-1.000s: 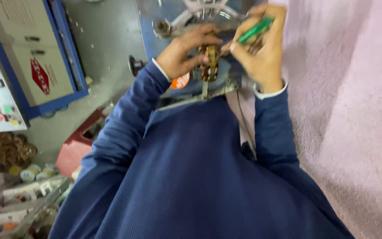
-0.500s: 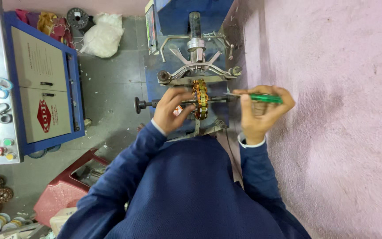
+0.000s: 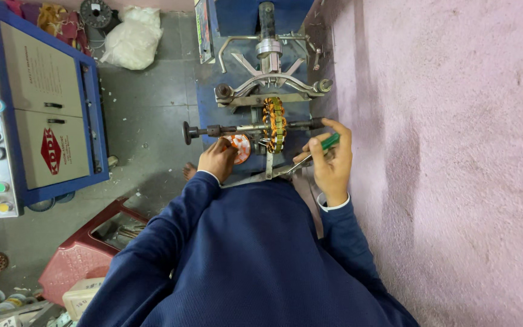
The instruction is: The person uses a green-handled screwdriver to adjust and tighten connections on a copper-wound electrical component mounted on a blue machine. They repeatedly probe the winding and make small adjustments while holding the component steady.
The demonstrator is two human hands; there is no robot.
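A pink wall (image 3: 455,163) fills the right side. On the left stands a blue cabinet (image 3: 49,103) with beige doors, with a grey floor (image 3: 146,109) between it and the blue winding machine (image 3: 261,72) ahead. A white sack (image 3: 131,42) lies on the floor near the cabinet. Lower left sits a red stool (image 3: 80,257), upturned like a tray, with some metal pieces lying inside it; what they are I cannot tell. The person in a blue sweater (image 3: 243,260) leans over the machine. A stator (image 3: 273,124), wound with copper wire, sits on the machine's horizontal shaft (image 3: 225,129), between the two hands. The right hand (image 3: 331,160) is closed round a green-handled screwdriver (image 3: 319,148), its tip pointing toward the stator. The left hand (image 3: 218,158) rests loosely curled just below the shaft, beside an orange-and-white disc (image 3: 238,147), holding nothing I can see.
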